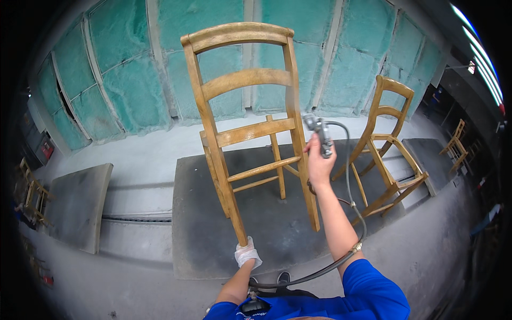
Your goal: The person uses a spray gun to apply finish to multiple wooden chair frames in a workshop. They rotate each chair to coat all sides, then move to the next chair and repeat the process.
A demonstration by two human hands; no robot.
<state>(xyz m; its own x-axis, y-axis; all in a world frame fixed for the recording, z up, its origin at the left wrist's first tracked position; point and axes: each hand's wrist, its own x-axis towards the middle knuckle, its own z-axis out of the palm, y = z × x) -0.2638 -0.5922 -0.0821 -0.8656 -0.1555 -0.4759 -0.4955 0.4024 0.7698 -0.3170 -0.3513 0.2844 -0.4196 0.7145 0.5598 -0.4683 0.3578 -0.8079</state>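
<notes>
A wooden chair frame with curved back slats stands tilted in front of me, its seat open with no panel. My left hand, in a thin white glove, is closed around the lower end of its near left leg. To the right of the chair's back, my bare right hand grips a metal spray gun. The gun's head points up and toward the chair, and looks slightly blurred. A grey hose runs from the gun down along my right forearm.
A second wooden chair frame stands at the right on the same dark board. Another dark panel is at the left, beside a floor track. Green filter panels line the far wall. More chairs stand far right.
</notes>
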